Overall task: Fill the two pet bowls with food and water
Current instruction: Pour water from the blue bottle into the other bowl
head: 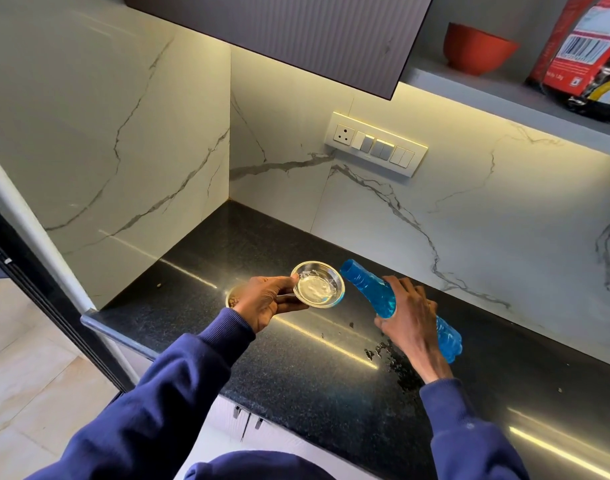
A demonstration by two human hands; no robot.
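Two hands work above the black worktop (296, 368) near its back-left corner: the left hand (267, 303) pinches a steel bowl (318, 284) by its rim, the right hand (409, 315) grips a tilted blue bottle (369, 285), mouth just beside the bowl. A second bowl (232, 299) sits half hidden behind the left hand; spilled drops (383, 353) lie under the right wrist.

A small round polished steel bowl (318, 284) gleams mirror-bright, a film of clear water in its base, beside a translucent blue ribbed plastic bottle (397, 308) with a glossy skin. Beneath them, the black speckled stone tabletop (296, 368) is polished enough to reflect the strip light, and wet with droplets. White grey-veined marble-look wall panels (469, 220) show a smooth satin sheen. The dark blue knitted cloth sleeves (165, 386) look soft and matt; a red matt bowl (476, 48) sits on the shelf.
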